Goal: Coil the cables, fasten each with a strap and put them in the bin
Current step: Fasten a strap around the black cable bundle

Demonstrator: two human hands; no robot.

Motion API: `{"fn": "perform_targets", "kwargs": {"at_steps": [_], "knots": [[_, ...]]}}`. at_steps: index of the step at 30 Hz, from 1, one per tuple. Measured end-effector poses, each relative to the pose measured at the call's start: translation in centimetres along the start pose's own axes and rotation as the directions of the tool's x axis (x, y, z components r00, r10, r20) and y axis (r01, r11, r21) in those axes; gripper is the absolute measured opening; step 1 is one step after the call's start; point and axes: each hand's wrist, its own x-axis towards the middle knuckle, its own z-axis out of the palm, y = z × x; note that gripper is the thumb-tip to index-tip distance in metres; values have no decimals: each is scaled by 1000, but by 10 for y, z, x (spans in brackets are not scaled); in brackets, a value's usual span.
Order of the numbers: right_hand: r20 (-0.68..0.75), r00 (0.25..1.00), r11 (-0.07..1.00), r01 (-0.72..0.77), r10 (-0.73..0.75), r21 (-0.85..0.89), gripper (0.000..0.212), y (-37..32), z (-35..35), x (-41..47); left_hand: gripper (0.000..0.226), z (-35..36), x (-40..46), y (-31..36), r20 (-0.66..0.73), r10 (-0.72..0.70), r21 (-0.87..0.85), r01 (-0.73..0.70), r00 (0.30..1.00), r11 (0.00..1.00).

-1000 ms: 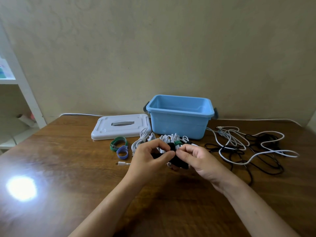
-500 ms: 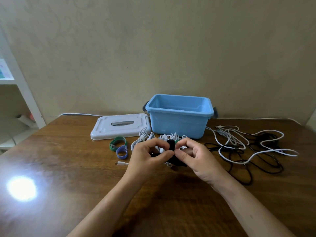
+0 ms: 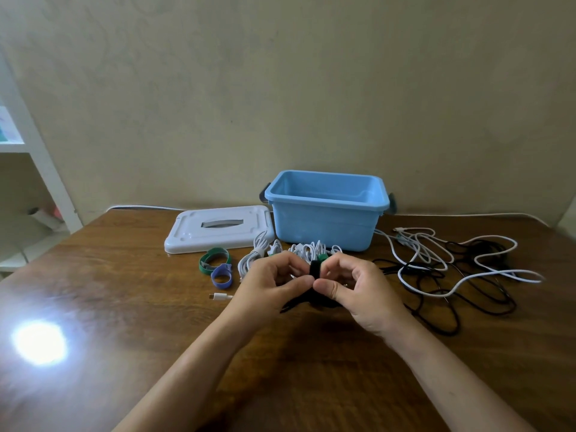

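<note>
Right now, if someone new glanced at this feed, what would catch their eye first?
The two hands, left and right, meet at table centre, pinching a black strap round a dark coil. Behind them stands the open blue bin, its white lid flat to its left. A loose tangle of cables sprawls on the right.

Light blue bin [image 3: 324, 226], white lid [image 3: 218, 229], green strap [image 3: 213, 260], purple strap [image 3: 222, 277], brown table [image 3: 124, 307]
</note>
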Motion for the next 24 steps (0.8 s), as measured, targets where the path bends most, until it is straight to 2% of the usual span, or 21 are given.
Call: {"fn": "perform_targets", "kwargs": {"at_steps": [2, 4, 6, 9, 13, 19, 24], "knots": [[-11, 1000, 999, 15, -15, -37, 12, 3, -1, 0, 7, -2, 0, 2, 67, -43, 17, 42, 997, 999], [-35, 998, 995, 53, -56, -88, 12, 5, -3, 1, 9, -2, 0, 2, 118, -49, 121, 35, 992, 992], [-42, 994, 985, 93, -100, -143, 11, 6, -3, 1, 13, -1, 1, 2, 123, -16, 254, -16, 992, 967], [-24, 989, 977, 137, -143, -166, 12, 7, -1, -1, 11, -2, 0, -1, 89, 47, 362, -76, 995, 929], [-30, 985, 982, 168, -171, -89, 14, 6, 1, -1, 9, -2, 0, -5, 26, 110, 341, -112, 994, 933], [-38, 996, 996, 87, -86, 23, 13, 5, 0, -1, 12, 4, -1, -10, 8, 132, 365, -125, 991, 923], [-15, 1000, 989, 20, -18, 149, 12, 7, 0, 1, 13, 5, -3, -9, -12, 213, 434, -187, 977, 881]]}}
